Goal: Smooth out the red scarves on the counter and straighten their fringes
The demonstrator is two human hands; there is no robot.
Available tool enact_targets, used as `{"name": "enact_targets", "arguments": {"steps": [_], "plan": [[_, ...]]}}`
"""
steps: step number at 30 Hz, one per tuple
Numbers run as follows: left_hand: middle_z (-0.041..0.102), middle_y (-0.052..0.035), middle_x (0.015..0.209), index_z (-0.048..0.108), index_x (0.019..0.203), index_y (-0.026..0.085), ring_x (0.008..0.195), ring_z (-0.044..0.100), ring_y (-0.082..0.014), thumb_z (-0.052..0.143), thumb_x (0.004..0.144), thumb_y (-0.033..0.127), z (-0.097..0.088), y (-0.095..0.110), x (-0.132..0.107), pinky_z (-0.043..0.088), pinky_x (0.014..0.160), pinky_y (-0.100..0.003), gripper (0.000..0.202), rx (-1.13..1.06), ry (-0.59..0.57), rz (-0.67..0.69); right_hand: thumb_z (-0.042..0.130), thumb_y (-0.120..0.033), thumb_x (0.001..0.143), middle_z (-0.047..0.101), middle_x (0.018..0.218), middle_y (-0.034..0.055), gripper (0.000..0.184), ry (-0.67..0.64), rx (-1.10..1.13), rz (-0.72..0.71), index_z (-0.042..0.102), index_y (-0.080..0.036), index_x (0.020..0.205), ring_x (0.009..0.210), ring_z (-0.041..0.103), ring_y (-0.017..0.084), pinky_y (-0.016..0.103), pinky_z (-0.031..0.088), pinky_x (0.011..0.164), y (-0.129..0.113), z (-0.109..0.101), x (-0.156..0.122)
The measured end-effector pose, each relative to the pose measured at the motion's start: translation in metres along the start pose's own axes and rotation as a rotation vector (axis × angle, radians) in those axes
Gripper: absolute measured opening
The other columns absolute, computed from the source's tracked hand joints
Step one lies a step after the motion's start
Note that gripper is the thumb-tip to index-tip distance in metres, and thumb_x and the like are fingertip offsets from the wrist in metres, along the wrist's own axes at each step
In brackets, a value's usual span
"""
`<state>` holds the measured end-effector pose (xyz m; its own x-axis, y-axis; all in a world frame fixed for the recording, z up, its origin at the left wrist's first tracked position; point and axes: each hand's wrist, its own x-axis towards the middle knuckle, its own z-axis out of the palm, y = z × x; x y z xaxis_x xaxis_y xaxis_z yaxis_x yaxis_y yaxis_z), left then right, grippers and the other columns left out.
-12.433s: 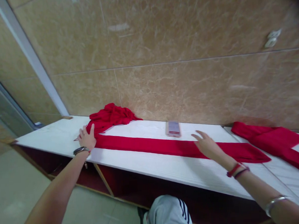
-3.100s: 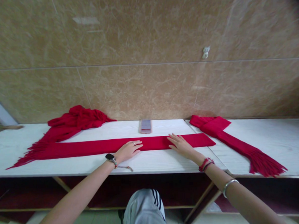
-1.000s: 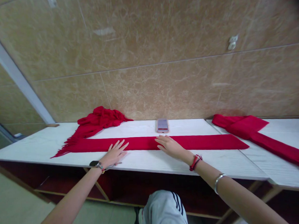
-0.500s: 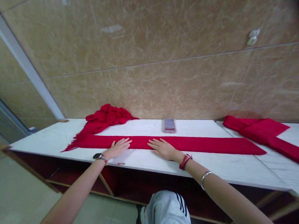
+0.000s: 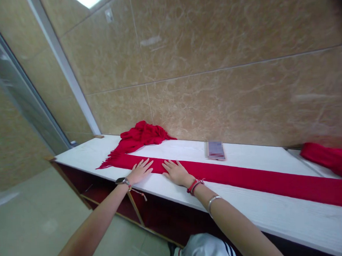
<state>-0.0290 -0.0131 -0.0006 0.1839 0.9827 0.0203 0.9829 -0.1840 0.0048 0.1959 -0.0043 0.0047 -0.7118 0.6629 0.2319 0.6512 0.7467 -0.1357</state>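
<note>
"Where's the scarf?"

"Flat along the tabletop, running from nine o'clock of the hands to just past three, where it leaves the view."

"And the grip?"

"Released on both sides. The left hand and right hand lie palm-down, side by side, fingers spread over the scarf, grasping nothing."

"Why so?"

"Spread fingers probably keep the cloth flat. Lengthwise, it likely suits the narrow top best."

"What's around it?"

"A crumpled red bundle at eleven, near the wall. By nine there's a fringe; I can't tell which piece owns it. The phone is between two and three, apart from the scarf, perhaps set back to stay clear. More red cloth sits at three, cut off by the view's edge."

"Any writing?"

"None I can read. The phone's screen is pixelated, the watch looks dark, and the striped trousers show no legible label."
</note>
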Motion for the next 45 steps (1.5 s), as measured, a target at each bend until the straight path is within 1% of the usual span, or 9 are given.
{"name": "enact_targets", "arguments": {"steps": [3,6,9,11,21,26,30,37,45], "plan": [[0.026,-0.0049,0.145,0.033,0.135,0.029,0.132,0.022,-0.0271,0.026,0.090,0.045,-0.002,-0.034,-0.002,0.023,0.101,-0.053,0.048,0.005,0.060,0.002,0.025,-0.039,0.092,0.032,0.141,0.0114,0.051,0.015,-0.018,-0.010,0.034,-0.013,0.135,0.131,0.025,0.025,0.047,0.019,0.105,0.002,0.013,-0.001],[0.039,-0.0072,0.137,0.046,0.128,0.020,0.125,0.035,-0.0202,0.030,0.090,0.028,-0.006,-0.083,-0.009,0.027,0.104,-0.038,0.042,0.040,0.168,0.041,0.027,-0.038,0.092,0.033,0.141,0.0107,0.050,0.030,-0.022,0.009,0.036,-0.014,0.135,0.130,0.026,0.025,0.046,0.020,0.105,0.003,0.016,-0.003],[0.048,-0.0080,0.129,0.050,0.124,0.018,0.116,0.046,-0.0172,0.034,0.082,0.010,-0.010,-0.122,-0.019,0.034,0.100,-0.030,0.045,0.124,0.150,0.078,0.031,-0.034,0.091,0.037,0.138,0.0124,0.048,0.040,-0.034,0.042,0.040,-0.012,0.132,0.129,0.030,0.026,0.047,0.022,0.105,-0.002,0.014,-0.001],[0.051,-0.0078,0.125,0.051,0.123,0.020,0.111,0.050,-0.0178,0.036,0.080,0.007,-0.012,-0.135,-0.024,0.040,0.095,-0.030,0.047,0.207,0.132,0.071,0.033,-0.030,0.090,0.041,0.136,0.0134,0.045,0.054,-0.052,0.027,0.043,-0.010,0.130,0.127,0.032,0.026,0.046,0.023,0.105,-0.005,0.014,0.001],[0.060,-0.0095,0.097,0.060,0.104,0.017,0.088,0.059,-0.0209,0.041,0.081,0.004,-0.017,-0.134,-0.021,0.046,0.078,-0.033,0.032,0.497,0.188,0.086,0.034,-0.017,0.090,0.052,0.126,0.0149,0.037,0.086,-0.121,-0.044,0.053,-0.009,0.120,0.118,0.046,0.023,0.039,0.033,0.101,-0.007,0.015,0.002],[0.055,-0.0096,0.099,0.057,0.102,0.017,0.087,0.057,-0.0196,0.041,0.082,0.005,-0.015,-0.133,-0.028,0.046,0.074,-0.031,0.029,0.510,0.228,0.038,0.038,-0.011,0.088,0.057,0.118,0.0148,0.031,0.110,-0.155,-0.098,0.059,-0.010,0.111,0.111,0.052,0.022,0.036,0.037,0.097,-0.009,0.013,0.000],[0.051,-0.0097,0.102,0.054,0.103,0.017,0.090,0.055,-0.0193,0.040,0.083,0.005,-0.010,-0.135,-0.028,0.047,0.066,-0.027,0.028,0.482,0.222,-0.007,0.041,-0.010,0.087,0.062,0.109,0.0135,0.026,0.119,-0.160,-0.144,0.062,-0.012,0.102,0.100,0.058,0.020,0.033,0.041,0.091,-0.010,0.010,-0.001],[0.048,-0.0098,0.097,0.054,0.094,0.016,0.094,0.049,-0.0215,0.039,0.081,0.004,-0.004,-0.152,-0.024,0.044,0.074,-0.030,0.023,0.377,0.336,0.042,0.040,-0.011,0.087,0.064,0.089,0.0086,0.019,0.119,-0.148,-0.050,0.059,-0.013,0.092,0.083,0.060,0.017,0.027,0.044,0.073,-0.013,0.003,-0.003],[0.046,-0.0026,0.075,0.051,0.073,0.016,0.075,0.048,-0.0168,0.039,0.075,0.001,-0.003,-0.161,-0.020,0.040,0.075,-0.029,0.020,0.195,0.235,0.164,0.041,-0.012,0.087,0.063,0.094,0.0090,0.017,0.033,-0.113,-0.065,0.057,-0.013,0.093,0.087,0.058,0.017,0.025,0.042,0.076,-0.015,-0.001,-0.005]]}}
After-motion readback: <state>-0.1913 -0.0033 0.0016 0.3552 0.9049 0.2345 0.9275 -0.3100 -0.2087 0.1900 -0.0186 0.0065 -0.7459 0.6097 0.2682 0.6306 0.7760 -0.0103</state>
